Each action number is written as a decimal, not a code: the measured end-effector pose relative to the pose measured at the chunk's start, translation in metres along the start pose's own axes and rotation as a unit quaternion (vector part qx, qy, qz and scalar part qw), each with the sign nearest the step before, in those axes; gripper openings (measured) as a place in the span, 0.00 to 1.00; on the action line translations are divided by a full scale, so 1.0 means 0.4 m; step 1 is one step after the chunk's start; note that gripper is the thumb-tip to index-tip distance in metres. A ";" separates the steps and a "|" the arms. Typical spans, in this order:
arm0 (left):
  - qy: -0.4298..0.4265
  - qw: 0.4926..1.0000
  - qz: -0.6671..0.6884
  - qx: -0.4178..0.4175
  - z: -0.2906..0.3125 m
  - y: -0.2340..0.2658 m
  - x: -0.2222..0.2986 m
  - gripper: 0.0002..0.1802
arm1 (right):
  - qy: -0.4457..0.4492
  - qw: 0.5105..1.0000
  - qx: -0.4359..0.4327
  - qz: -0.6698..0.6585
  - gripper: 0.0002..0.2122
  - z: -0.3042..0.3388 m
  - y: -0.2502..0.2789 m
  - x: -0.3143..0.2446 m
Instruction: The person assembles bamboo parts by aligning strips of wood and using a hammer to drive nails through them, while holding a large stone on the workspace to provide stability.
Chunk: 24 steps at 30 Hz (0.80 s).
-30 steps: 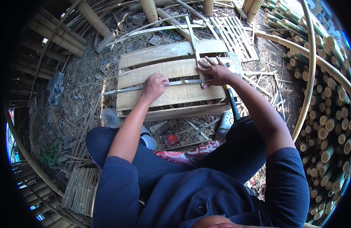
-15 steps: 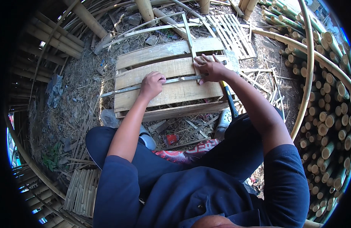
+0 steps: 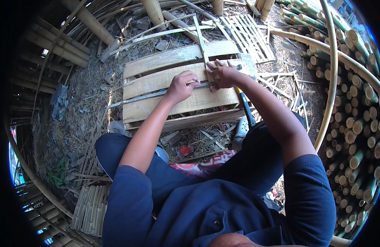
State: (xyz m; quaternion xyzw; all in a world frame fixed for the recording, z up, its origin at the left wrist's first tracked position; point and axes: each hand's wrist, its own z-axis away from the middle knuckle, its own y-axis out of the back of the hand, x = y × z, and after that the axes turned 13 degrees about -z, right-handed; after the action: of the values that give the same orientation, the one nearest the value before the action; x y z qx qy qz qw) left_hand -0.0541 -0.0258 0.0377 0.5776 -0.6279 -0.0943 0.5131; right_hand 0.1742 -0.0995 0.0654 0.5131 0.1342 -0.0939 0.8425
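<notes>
Both hands point(image 3: 202, 81) gripped the thin bamboo strip point(image 3: 157, 94) on the wooden pallet point(image 3: 169, 61); it seemed light, springy, best pinched mid-length.

Dark blue short-sleeved shirt point(image 3: 206, 214), matching blue trousers point(image 3: 128, 152), bare forearms

Pale tan wooden pallet point(image 3: 177, 88), weathered grey at edges. Thin bamboo strip point(image 3: 157, 94) across it, grey-green. Shirt point(image 3: 206, 210) & trousers point(image 3: 128, 152) dark navy, plain. Cloth point(image 3: 206, 160) under knees: red/pink w/ white pattern. Small red can point(image 3: 184, 151). Stacked bamboo poles point(image 3: 358, 123) green, w/ pale cut ends. Ground litter point(image 3: 78, 111) dry brown-grey.
</notes>
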 end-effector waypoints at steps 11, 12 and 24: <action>-0.016 0.994 0.085 -0.061 -0.036 -0.139 0.024 0.04 | 0.026 0.998 0.031 0.042 0.50 -0.017 -0.025 0.028; -0.052 0.996 0.054 -0.041 -0.033 -0.146 0.019 0.05 | 0.031 0.998 0.035 0.035 0.50 -0.019 -0.028 0.031; -0.046 0.995 -0.028 0.088 -0.015 -0.156 0.047 0.06 | 0.057 0.998 0.034 0.002 0.50 -0.020 -0.027 0.041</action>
State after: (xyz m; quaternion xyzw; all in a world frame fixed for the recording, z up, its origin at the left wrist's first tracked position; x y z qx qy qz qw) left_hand -0.0067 -0.0581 0.0061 0.6332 -0.6400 -0.0796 0.4279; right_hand 0.1856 -0.0975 0.0473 0.5460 0.1782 -0.0674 0.8158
